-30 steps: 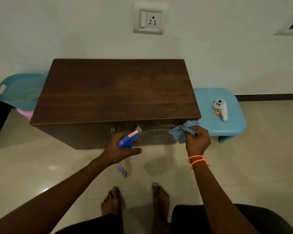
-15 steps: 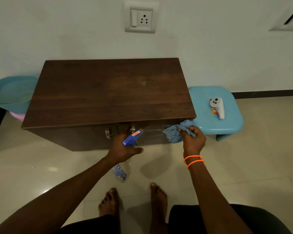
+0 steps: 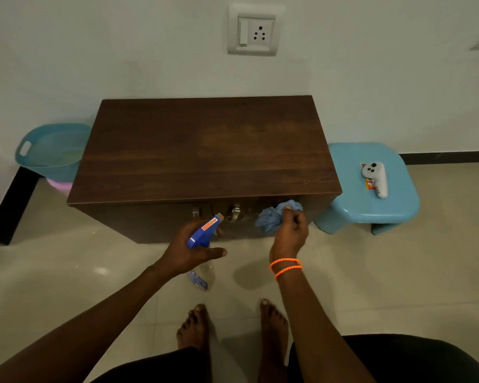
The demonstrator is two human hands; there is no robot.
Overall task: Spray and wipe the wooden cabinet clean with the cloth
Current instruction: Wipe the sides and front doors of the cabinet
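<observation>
A low dark wooden cabinet point(image 3: 205, 150) stands against the wall, with two metal door handles on its front. My left hand point(image 3: 188, 251) grips a spray bottle point(image 3: 203, 234) with a blue trigger head; its nozzle points at the cabinet front and its clear body hangs below my palm. My right hand point(image 3: 289, 234) holds a crumpled blue cloth point(image 3: 271, 219) pressed against the right door, just right of the handles.
A blue plastic stool point(image 3: 351, 200) stands right of the cabinet, a white controller point(image 3: 376, 178) lying on it. A teal tub point(image 3: 50, 150) sits on a pink one at the left. A wall socket point(image 3: 255, 30) is above. My bare feet stand on the tiled floor.
The cloth in my right hand has shifted a little left across the cabinet front. The view has pulled back and the cabinet looks farther away. My left hand keeps the bottle in place.
</observation>
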